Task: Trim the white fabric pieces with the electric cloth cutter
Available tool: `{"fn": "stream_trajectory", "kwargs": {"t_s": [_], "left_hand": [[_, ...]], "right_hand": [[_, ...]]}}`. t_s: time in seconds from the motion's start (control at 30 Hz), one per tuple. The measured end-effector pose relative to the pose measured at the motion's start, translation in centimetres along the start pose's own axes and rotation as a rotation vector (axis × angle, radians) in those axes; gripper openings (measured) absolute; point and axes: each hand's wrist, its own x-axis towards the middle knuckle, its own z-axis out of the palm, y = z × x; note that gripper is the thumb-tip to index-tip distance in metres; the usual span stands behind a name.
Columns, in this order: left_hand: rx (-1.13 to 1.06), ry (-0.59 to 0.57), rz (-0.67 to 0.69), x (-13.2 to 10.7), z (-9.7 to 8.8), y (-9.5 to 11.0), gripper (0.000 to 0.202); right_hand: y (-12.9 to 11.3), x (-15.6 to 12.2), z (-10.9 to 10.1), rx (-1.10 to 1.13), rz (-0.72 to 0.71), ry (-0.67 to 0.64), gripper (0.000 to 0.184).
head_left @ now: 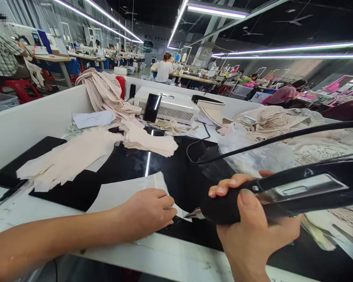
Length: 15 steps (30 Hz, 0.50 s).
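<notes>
My right hand (253, 231) is wrapped round a black corded hand tool (306, 192), which looks like an electric hot knife. Its tapered metal tip (195, 214) touches or nearly touches the corner of a thin white sheet (120, 192). That sheet, paper or pale fabric, lies on a glossy black board (129, 166). With fingers curled and pressed together, my left hand (153, 209) grips or pins the sheet's right edge; the thumb is mostly hidden. Beyond the sheet lie stacked pale pink fabric pieces (147, 141) and more ragged-edged pale pieces (73, 154).
A black cable (270, 138) loops across the right side. Lace fabric and a clear plastic bag (255, 152) crowd the right. A phone (152, 107) leans against a white vented box (167, 103) at the back. White walls (41, 111) enclose the table; people sew beyond.
</notes>
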Motion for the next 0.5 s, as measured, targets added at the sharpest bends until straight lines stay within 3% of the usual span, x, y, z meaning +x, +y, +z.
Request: {"fn": "stream_trajectory", "kwargs": {"t_s": [0.17,0.27,0.37,0.5], "left_hand": [[-0.022,-0.033,-0.027,-0.1,-0.2,0.1,0.023],[-0.120,0.029,-0.086,-0.3,-0.8,-0.4,0.017],[-0.206,0.112,-0.184,-0.7,-1.7,-2.2,0.020],[-0.236,0.019,-0.261,-1.8,-2.7,-4.9,0.028]], "right_hand": [[0.3,-0.5,-0.1,-0.026,-0.006,-0.020,0.051],[0.6,-0.6,-0.3,-0.041,-0.024,-0.030,0.050],[1.1,-0.1,-0.7,-0.065,-0.030,-0.039,0.054],[2.1,1.3,-1.2,-0.108,-0.044,-0.057,0.054]]}}
